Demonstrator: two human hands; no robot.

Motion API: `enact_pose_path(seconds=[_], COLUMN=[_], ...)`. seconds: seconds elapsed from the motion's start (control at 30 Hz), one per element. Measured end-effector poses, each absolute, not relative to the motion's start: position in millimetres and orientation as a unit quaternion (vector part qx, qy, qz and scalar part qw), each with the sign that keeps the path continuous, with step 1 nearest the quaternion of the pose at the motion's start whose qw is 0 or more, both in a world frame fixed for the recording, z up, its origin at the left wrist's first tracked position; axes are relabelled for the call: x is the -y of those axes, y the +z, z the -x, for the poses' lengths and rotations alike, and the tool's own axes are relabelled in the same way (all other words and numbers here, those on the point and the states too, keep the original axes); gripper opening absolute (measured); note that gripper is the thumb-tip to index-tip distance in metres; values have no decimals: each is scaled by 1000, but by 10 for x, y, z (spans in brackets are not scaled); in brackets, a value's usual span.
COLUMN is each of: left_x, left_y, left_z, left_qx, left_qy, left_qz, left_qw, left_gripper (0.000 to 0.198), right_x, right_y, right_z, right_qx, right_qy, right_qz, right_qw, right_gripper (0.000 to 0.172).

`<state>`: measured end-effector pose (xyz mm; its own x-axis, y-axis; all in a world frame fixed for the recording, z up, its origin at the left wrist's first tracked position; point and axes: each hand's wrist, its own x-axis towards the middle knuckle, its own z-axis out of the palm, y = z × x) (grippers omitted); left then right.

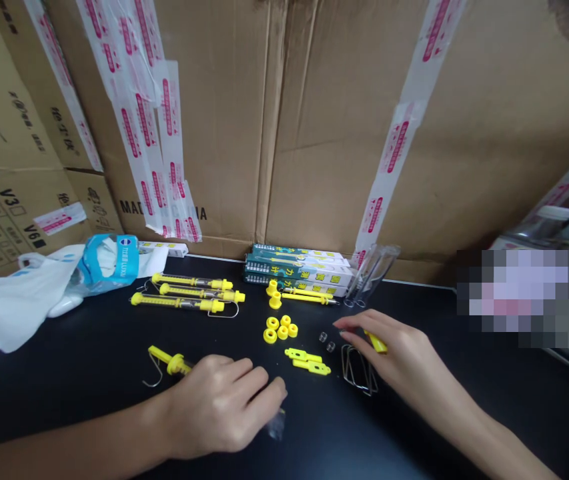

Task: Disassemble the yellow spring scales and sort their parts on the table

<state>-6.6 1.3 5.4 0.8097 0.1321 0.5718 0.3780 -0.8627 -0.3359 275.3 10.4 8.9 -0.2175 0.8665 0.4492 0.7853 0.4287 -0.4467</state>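
My left hand [229, 403] is closed around a tubular spring scale, palm down. Its yellow collar [177, 364] and wire hook [153, 373] stick out to the left, and a clear end [277, 424] shows below my fingers. My right hand [384, 343] has thumb and index finger close together above two small springs [327, 341]. A yellow plastic piece [375, 341] is tucked in its curled fingers, mostly hidden. Below this hand lie several bent wire hooks [359, 370]. Between the hands are two flat yellow tabs [308, 361] and several yellow rings [280, 328].
Three spring scales [187, 293] lie at the back left, near a white plastic bag [19, 293] and a blue packet [111, 263]. Printed boxes [297, 270], yellow rods [311, 297], flanged caps [274, 295] and clear tubes [371, 273] lie before a cardboard wall [334, 133].
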Motion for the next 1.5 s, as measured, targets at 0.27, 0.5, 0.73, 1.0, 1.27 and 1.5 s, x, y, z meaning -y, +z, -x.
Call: enact_pose_path(seconds=[0.27, 0.5, 0.73, 1.0, 1.27, 1.5], left_x=[-34, -19, -26, -15, -32, -16], left_y=[43, 46, 56, 25, 14, 25], left_z=[65, 64, 61, 77, 92, 91], left_qx=[140, 140, 137, 147, 153, 153], left_qy=[-276, -274, -274, -262, -254, -254], left_qz=[926, 927, 927, 931, 934, 935], left_qw=[217, 216, 215, 206, 201, 196], left_gripper=[14, 16, 16, 13, 13, 12], right_x=[-94, -132, -144, -69, -136, -189], right_y=[39, -16, 13, 122, 27, 170], right_z=[-2685, -2686, -2742, -2778, -2799, -2709], right_qx=[796, 783, 772, 746, 692, 732], right_qy=[107, 103, 98, 133, 101, 110], right_qz=[513, 529, 542, 581, 568, 538], right_qw=[303, 312, 317, 296, 434, 403], right_gripper=[16, 20, 30, 39, 48, 34])
